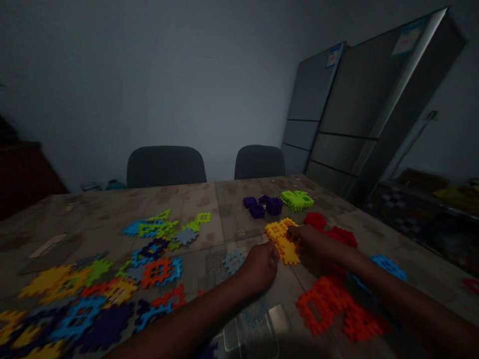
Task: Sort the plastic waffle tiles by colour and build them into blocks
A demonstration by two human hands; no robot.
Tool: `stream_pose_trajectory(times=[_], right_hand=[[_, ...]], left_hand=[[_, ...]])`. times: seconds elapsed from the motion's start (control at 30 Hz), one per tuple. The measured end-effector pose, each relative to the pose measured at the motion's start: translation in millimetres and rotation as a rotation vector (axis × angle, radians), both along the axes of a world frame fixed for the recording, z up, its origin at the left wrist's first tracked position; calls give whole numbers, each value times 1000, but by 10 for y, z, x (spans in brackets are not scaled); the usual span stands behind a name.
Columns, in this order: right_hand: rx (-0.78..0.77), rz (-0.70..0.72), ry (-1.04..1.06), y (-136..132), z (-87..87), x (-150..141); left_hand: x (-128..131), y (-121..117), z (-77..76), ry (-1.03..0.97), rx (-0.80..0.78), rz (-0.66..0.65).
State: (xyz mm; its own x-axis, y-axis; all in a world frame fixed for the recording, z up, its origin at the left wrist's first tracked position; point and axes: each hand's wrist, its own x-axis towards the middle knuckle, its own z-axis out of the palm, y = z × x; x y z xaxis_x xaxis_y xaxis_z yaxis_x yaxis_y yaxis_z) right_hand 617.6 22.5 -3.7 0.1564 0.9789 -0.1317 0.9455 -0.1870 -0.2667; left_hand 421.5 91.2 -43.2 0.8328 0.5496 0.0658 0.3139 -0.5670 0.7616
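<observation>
Both hands are on a yellow assembly of interlocking plastic tiles [286, 248] with notched edges, held over the right half of the table. My left hand [260, 269] is closed at its lower left edge, the fingertips partly hidden. On its upper right side, my right hand [304, 238] pinches the same assembly with bent fingers. Just behind the right hand lie joined red tiles [316, 220]. Orange-red joined tiles [324, 304] sit below the right forearm. A pale blue-grey tile [234, 261] lies beside the left hand.
Purple joined tiles [257, 207] and a lime green block of tiles [297, 200] stand farther back. Many loose coloured tiles [107, 324] spread over the left of the table [101, 209]. Blue tiles [389, 267] lie at the right. Two chairs [166, 164] stand behind the table.
</observation>
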Motion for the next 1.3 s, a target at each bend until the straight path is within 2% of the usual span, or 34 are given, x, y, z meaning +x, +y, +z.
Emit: stream_pose_trajectory(times=[0.17, 0.3, 0.43, 0.63, 0.73, 0.97, 1.13, 1.3], right_hand=[[3, 5, -23, -23, 130, -23], [20, -57, -75, -153, 188, -215], [-68, -207, -253, -236, 145, -497], [-100, -246, -310, -219, 12, -703], [-114, -244, -315, -227, 52, -670], [-98, -201, -323, -106, 357, -500], [-89, -162, -276, 59, 346, -482], [14, -251, -299, -100, 474, -136]], left_hand=[[-23, 90, -39, -39, 7, 23], [-22, 150, -5, -54, -1, 45], [22, 208, 59, -80, -3, 80], [13, 225, 106, -75, -17, 79], [-37, 204, 74, -62, -29, 45], [-9, 187, 23, -60, -84, 42], [-46, 184, 83, -38, -99, 48], [-145, 183, 117, -2, -121, 60]])
